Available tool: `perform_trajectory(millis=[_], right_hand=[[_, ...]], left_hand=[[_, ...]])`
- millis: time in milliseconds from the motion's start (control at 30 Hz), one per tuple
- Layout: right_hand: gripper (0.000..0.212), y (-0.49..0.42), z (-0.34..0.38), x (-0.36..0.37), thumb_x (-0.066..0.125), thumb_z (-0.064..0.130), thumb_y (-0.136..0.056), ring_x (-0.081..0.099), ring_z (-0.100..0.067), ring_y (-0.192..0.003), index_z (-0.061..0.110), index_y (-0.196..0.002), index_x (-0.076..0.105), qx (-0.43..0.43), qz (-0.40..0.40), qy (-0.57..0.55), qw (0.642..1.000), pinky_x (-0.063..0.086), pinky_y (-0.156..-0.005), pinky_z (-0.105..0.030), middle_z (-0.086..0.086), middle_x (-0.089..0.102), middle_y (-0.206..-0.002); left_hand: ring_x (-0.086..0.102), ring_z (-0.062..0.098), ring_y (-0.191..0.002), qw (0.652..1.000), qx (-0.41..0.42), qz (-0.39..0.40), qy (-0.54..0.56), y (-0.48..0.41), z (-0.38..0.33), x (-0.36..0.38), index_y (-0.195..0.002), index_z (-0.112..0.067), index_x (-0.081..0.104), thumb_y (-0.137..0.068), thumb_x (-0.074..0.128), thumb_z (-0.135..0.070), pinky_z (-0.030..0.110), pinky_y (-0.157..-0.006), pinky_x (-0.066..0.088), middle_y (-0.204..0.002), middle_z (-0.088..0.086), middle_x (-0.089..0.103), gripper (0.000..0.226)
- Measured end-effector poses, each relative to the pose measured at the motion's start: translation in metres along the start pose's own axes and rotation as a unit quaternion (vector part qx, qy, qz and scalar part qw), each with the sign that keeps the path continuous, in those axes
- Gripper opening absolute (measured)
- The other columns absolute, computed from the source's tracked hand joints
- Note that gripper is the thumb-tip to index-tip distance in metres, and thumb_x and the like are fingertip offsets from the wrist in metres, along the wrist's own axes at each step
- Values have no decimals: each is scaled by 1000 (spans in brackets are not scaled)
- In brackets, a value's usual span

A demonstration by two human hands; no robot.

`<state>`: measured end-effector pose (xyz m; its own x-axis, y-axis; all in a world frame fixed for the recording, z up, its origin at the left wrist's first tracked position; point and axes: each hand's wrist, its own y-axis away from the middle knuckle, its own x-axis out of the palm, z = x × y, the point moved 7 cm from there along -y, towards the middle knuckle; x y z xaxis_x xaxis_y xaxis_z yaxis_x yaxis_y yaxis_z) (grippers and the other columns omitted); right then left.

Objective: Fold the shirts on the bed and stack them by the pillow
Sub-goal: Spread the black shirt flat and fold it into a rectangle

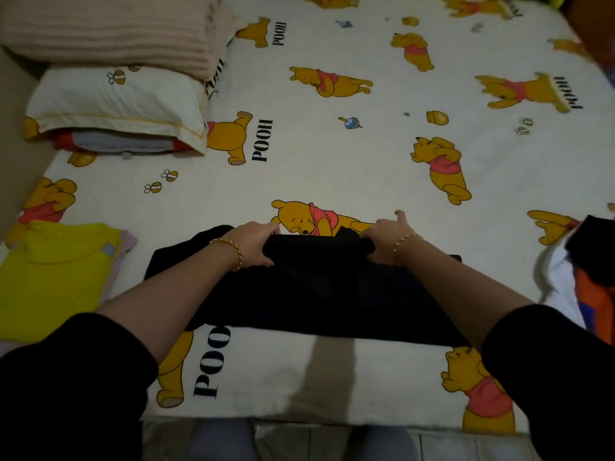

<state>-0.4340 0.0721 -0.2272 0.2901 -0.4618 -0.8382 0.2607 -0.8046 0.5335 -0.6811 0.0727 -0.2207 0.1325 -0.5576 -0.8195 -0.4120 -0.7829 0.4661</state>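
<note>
A black shirt [309,294] lies flat on the bed in front of me, its far edge rolled over toward me. My left hand [256,242] grips that far edge on the left. On the right, my right hand [386,237] grips the same edge, its thumb sticking up. A folded yellow shirt [53,277] lies at the left edge of the bed on top of a pale pink garment. The white pillow [116,101] sits at the far left, with folded red and grey clothes [116,143] tucked beneath it.
The bed sheet [332,154] is white with yellow bear prints. A pink ribbed blanket [109,28] lies behind the pillow. A heap of unfolded black, white and orange clothes [589,277] sits at the right edge. The bed's near edge is just below the black shirt.
</note>
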Motion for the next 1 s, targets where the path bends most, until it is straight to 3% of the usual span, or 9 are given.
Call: perform_trajectory(millis=[200,333,433,533,600,667,767,867,1000], right_hand=[[28,14,-33,-3,59,33,-83,51,-19,-112,30,-111,61,52,-61,83,993,11,-108,-61,1,63,-98],[16,30,-50,-14,59,9,-77,52,-26,-102,16,-91,63,105,-191,104,970,12,-106,-60,0,62,-82],[26,43,-50,4,70,3,-68,55,-29,-93,12,-90,62,125,-265,113,950,23,-100,-54,-6,61,-83],[48,51,-36,76,65,24,-81,50,-26,-111,15,-124,46,140,-94,113,979,29,-103,-46,-7,57,-114],[66,63,-21,120,59,36,-84,53,-24,-112,14,-140,30,143,6,97,985,29,-105,-43,-6,54,-121],[74,73,-8,149,52,41,-87,58,-23,-106,13,-146,18,134,49,47,989,33,-103,-41,-5,55,-121],[65,77,-7,161,44,51,-87,61,-21,-92,17,-140,25,130,31,-51,990,47,-84,-35,-2,57,-109],[46,70,-19,150,38,50,-89,59,-19,-78,18,-122,39,136,-47,-140,980,54,-67,-36,-2,55,-101],[41,49,-42,129,44,26,-95,57,-25,-98,16,-134,36,167,-110,-194,960,56,-69,-40,-4,41,-134]], left_hand=[[60,26,-95,991,-33,-76,-100,10,14,-1,-102,-16,54,-85,61,-19,34,-77,50,-102,9,64,19],[59,26,-96,982,-43,-107,-151,12,8,2,-104,-14,51,-87,56,-15,32,-69,44,-103,7,63,17],[60,24,-93,973,-44,-119,-195,16,0,25,-106,-14,51,-87,52,-9,32,-68,46,-101,6,63,19],[56,21,-99,974,-32,-57,-216,24,0,77,-116,-16,47,-87,53,-12,29,-74,44,-110,5,58,30],[51,19,-105,978,-28,7,-205,32,7,114,-121,-18,44,-87,54,-25,29,-78,43,-117,2,53,36],[49,18,-105,986,-30,35,-162,40,16,136,-119,-21,45,-86,53,-39,30,-80,45,-116,-1,51,39],[50,15,-92,998,-27,-14,-60,43,19,130,-110,-22,53,-83,48,-51,29,-72,46,-99,-6,53,40],[51,13,-83,995,-41,-86,-10,31,19,106,-104,-19,57,-86,48,-46,28,-63,44,-92,-6,54,34],[53,20,-101,982,-69,-176,-7,9,10,79,-119,-12,52,-90,57,-30,34,-79,48,-114,7,53,35]])
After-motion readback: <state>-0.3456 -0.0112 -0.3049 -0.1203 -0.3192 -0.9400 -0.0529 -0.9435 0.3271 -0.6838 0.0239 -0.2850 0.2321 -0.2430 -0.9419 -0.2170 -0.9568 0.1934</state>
